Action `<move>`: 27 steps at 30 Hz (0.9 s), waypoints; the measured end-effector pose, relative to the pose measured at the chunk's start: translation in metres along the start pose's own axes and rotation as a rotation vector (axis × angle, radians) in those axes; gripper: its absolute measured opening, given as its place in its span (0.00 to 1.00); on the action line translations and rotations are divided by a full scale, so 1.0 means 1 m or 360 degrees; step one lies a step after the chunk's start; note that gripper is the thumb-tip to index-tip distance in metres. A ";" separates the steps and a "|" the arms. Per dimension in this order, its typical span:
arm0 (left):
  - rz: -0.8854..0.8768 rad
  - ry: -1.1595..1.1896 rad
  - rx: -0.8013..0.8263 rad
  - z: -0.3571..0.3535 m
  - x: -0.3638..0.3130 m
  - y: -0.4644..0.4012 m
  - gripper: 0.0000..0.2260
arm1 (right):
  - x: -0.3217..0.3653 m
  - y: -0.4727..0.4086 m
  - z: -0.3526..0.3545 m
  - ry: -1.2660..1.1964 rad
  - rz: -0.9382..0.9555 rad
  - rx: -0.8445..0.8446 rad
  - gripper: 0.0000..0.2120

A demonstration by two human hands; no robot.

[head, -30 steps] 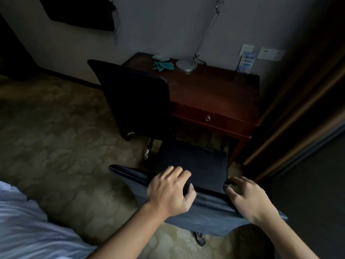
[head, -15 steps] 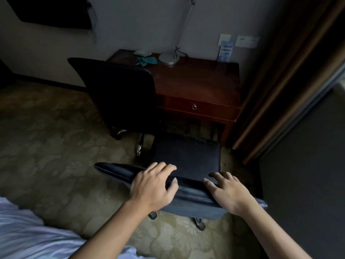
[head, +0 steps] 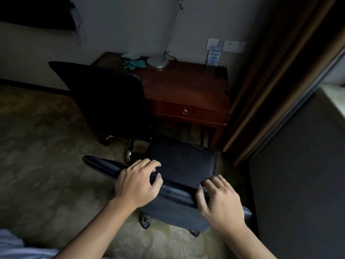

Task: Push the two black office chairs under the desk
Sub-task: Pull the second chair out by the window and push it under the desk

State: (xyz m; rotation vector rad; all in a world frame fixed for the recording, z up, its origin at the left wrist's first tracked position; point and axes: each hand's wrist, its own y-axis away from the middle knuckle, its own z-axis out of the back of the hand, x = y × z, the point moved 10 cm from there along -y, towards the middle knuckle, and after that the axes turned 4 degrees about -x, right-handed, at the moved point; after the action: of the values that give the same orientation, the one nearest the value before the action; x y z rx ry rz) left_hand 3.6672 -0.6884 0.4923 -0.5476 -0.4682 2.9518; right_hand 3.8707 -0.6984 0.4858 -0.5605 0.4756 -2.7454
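The near black office chair (head: 182, 162) stands in front of the desk (head: 186, 86), its seat facing the drawer and still out from under the desktop. My left hand (head: 137, 183) and my right hand (head: 219, 200) both curl over the top edge of its backrest, fingers on the seat side. The second black chair (head: 106, 101) stands further back on the left. Its tall backrest covers the desk's left front corner, and its base is partly hidden.
On the desk are a lamp (head: 157, 61), a teal cloth (head: 135, 64) and a small card (head: 213, 55). Brown curtains (head: 270, 81) hang right of the desk. A dark panel (head: 298, 174) stands at the right. White bedding (head: 11, 245) lies lower left on patterned carpet (head: 46, 165).
My hands have come closer together on the backrest, the right one sliding left along its top. The near chair's backrest has turned a little. The far chair has not moved.
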 end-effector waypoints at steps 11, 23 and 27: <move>-0.0039 0.0033 -0.0196 -0.002 -0.008 -0.048 0.10 | -0.029 -0.056 -0.007 0.0074 -0.0190 0.0171 0.08; -0.0019 0.0044 -0.0238 -0.006 0.008 -0.094 0.10 | -0.031 -0.105 -0.021 0.0125 -0.0153 0.0143 0.12; -0.0036 0.0039 -0.0248 -0.011 0.003 -0.102 0.10 | -0.036 -0.115 -0.016 0.0154 -0.0105 0.0075 0.14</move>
State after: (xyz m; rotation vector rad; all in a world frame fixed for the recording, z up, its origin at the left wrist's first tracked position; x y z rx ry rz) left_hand 3.6731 -0.5886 0.5135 -0.5893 -0.7012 2.9001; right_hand 3.8703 -0.5776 0.5030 -0.4407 0.4202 -2.8489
